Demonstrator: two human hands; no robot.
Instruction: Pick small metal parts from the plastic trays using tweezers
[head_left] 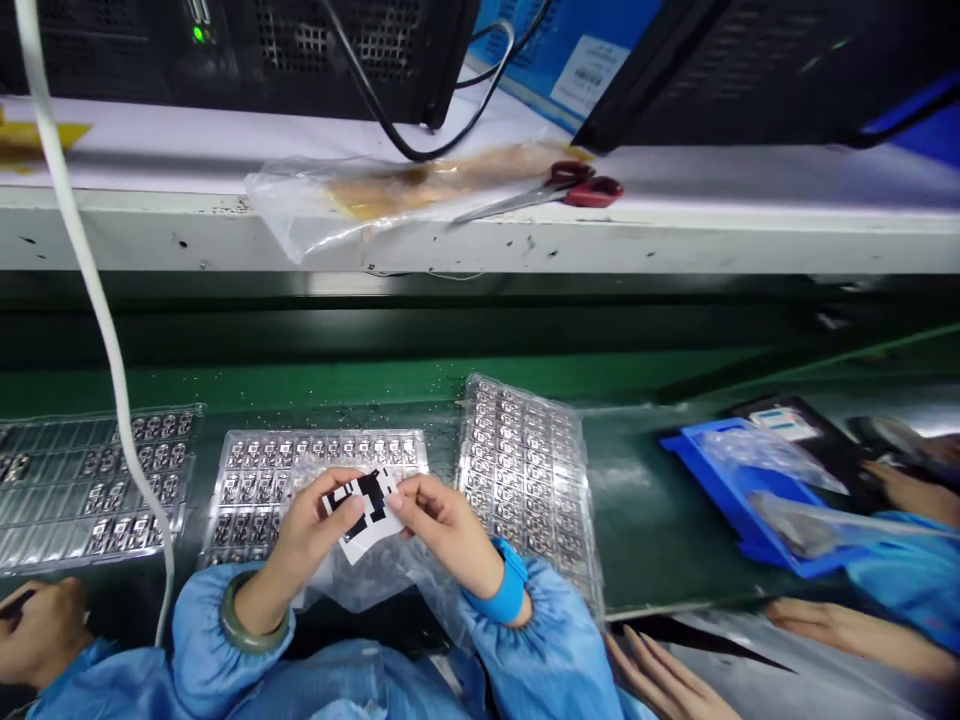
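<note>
Between my two hands is a small white sheet bearing black cut shapes, like a sticker sheet (365, 543). My left hand (311, 535) grips its left side, thumb on top. My right hand (442, 522) pinches the upper right corner between thumb and finger; any small piece there cannot be made out. Beneath my hands lies a clear plastic tray (259, 487) filled with small metallic parts, partly covered by a clear plastic bag (360, 580). To the right, a second tray of similar parts (525, 470) sits at a slant.
A partly filled tray (142, 480) lies at left, with a white cable (105, 310) hanging across it. Red-handled scissors (592, 190) and a plastic bag (300, 205) rest on the shelf. At right are a blue bin (720, 470) and co-workers' hands (855, 630); another hand (45, 630) is at lower left.
</note>
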